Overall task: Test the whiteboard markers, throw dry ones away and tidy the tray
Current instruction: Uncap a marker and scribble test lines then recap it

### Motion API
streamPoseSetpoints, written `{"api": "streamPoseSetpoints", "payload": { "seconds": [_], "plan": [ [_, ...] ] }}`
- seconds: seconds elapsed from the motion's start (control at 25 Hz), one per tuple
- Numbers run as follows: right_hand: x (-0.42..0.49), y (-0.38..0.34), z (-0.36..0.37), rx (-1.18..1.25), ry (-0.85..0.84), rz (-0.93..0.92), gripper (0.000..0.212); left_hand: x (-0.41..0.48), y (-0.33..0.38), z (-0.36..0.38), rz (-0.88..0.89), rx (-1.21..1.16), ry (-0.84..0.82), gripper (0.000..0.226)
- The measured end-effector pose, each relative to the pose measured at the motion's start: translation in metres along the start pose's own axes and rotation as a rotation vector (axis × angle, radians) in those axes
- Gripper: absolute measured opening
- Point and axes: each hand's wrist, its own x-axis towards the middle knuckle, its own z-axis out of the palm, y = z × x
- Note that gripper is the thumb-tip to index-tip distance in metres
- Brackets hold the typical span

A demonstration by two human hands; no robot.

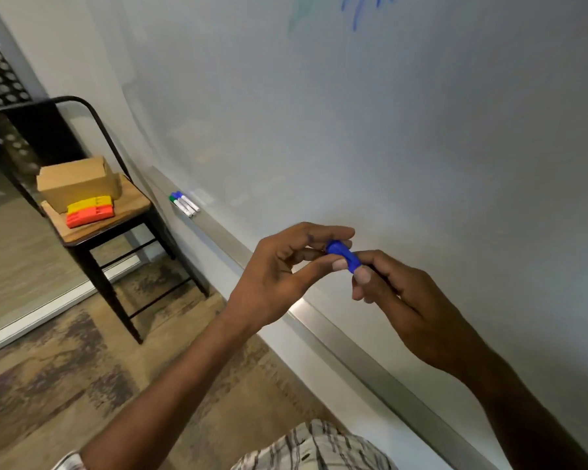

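Two markers (184, 202) in tray (219, 233), blue marker (343, 255) held

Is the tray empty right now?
No, capped markers lie at the far left end of the tray.

Your left hand (282, 266) and right hand (408, 300) both pinch a blue whiteboard marker (343, 255) above the long metal tray (353, 354). A green-capped white marker (181, 206) and a blue-capped white marker (187, 202) lie side by side near its left end.
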Motion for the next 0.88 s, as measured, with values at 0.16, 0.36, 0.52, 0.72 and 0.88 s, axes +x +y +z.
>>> {"api": "streamPoseSetpoints", "payload": {
  "seconds": [0.16, 0.36, 0.52, 0.72, 0.88],
  "plan": [
    [0.038, -0.012, -0.004, 0.234, -0.111, 0.093, 0.026, 0.030, -0.005, -0.019, 0.052, -0.110, -0.049, 0.042],
    [0.073, -0.024, 0.001, 0.459, -0.074, 0.199, 0.020, 0.077, -0.015, -0.050, 0.117, -0.177, -0.236, 0.043],
    [0.101, -0.039, 0.020, 0.622, 0.078, 0.229, 0.022, 0.120, -0.031, -0.075, 0.097, -0.293, -0.354, 0.038],
    [0.147, -0.069, 0.053, 0.857, 0.258, 0.329, 0.030, 0.169, -0.041, -0.115, 0.066, -0.432, -0.512, 0.028],
    [0.169, -0.090, 0.081, 1.048, 0.266, 0.385, 0.044, 0.195, -0.033, -0.143, 0.067, -0.596, -0.560, 0.029]
  ]
}}
